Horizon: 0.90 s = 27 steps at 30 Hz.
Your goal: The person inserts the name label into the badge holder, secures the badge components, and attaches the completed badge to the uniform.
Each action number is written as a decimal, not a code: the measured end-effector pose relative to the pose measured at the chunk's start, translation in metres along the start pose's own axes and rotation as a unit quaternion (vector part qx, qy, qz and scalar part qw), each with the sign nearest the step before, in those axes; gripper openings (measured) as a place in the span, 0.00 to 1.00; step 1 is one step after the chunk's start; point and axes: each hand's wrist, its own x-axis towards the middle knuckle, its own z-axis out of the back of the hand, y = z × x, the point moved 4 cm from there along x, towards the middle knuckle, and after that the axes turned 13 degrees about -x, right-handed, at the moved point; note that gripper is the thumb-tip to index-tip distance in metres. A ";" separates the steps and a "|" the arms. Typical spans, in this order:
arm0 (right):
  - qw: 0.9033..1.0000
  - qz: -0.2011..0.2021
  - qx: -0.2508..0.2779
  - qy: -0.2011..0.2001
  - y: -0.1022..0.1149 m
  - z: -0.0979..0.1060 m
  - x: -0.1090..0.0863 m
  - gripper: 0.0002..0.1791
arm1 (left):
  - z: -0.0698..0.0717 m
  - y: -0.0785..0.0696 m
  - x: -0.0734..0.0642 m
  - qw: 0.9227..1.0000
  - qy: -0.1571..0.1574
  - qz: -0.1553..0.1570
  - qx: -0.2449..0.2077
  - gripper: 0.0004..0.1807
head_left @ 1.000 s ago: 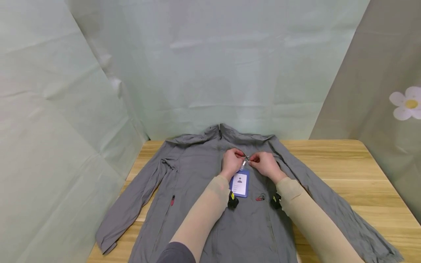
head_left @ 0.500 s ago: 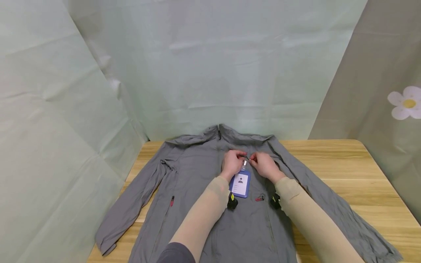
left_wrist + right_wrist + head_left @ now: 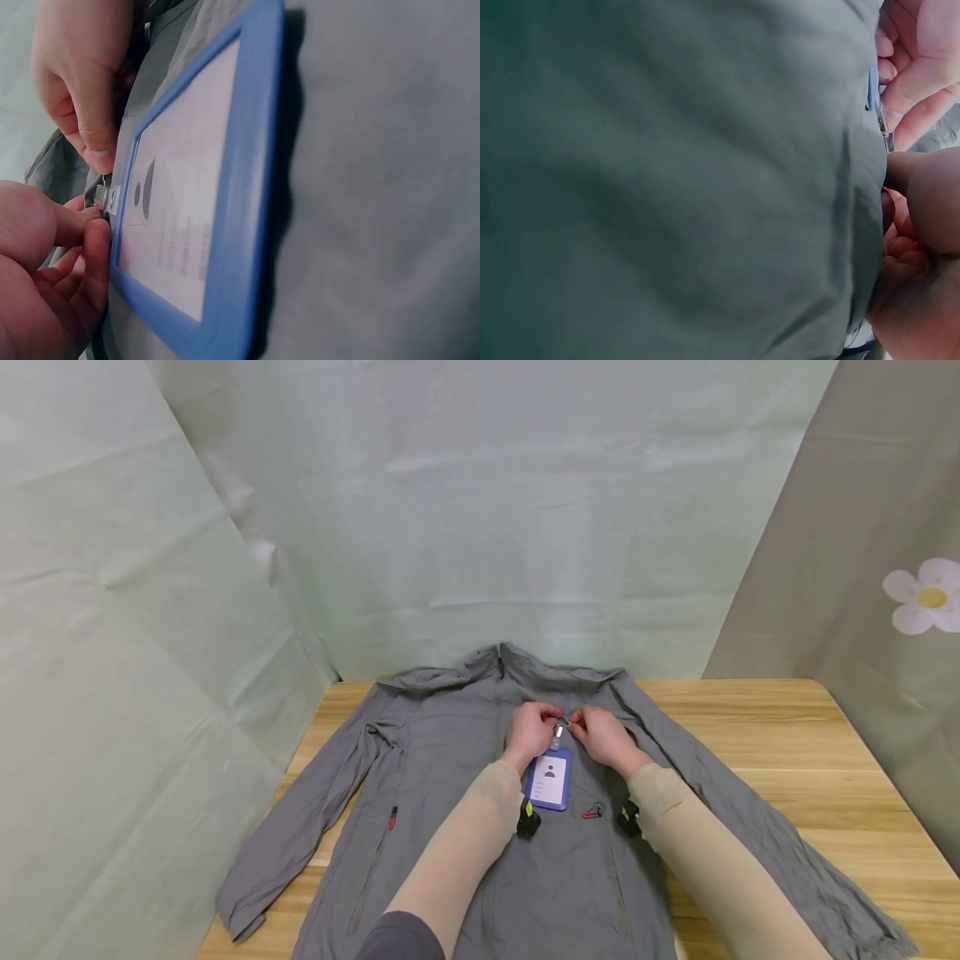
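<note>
A blue-framed ID badge [image 3: 549,779] lies face up on the chest of a grey jacket [image 3: 442,760]. A clear strap and small metal clip [image 3: 100,196] join its top edge. My left hand [image 3: 528,731] pinches the clip between thumb and fingers. From the other side my right hand [image 3: 606,739] has its thumb and finger curled together at the clip's thin metal end. In the left wrist view the right thumb tip comes down right beside the metal. My fingers largely hide the clip, and whether jacket fabric is caught in it cannot be seen.
The jacket spreads over a wooden table [image 3: 757,735], its sleeves angled out to both sides. Red zipper pulls [image 3: 392,817] mark the pockets. Pale sheeting [image 3: 525,510] hangs behind and at the left; a flower print [image 3: 932,597] is at the right.
A thin metal piece visible between my fingertips a second ago is now mostly hidden. The badge has shifted slightly right and straightened. Both hands stay nearly in place.
</note>
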 end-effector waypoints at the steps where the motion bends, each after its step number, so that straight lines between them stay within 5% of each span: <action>1: 1.000 0.000 -0.001 0.001 0.000 0.000 0.000 0.08 | 0.000 0.000 0.000 1.000 -0.002 -0.002 0.002 0.12; 27: 1.000 -0.019 -0.007 0.005 0.001 -0.001 0.001 0.08 | 0.000 -0.001 -0.003 0.999 0.012 -0.028 0.029 0.11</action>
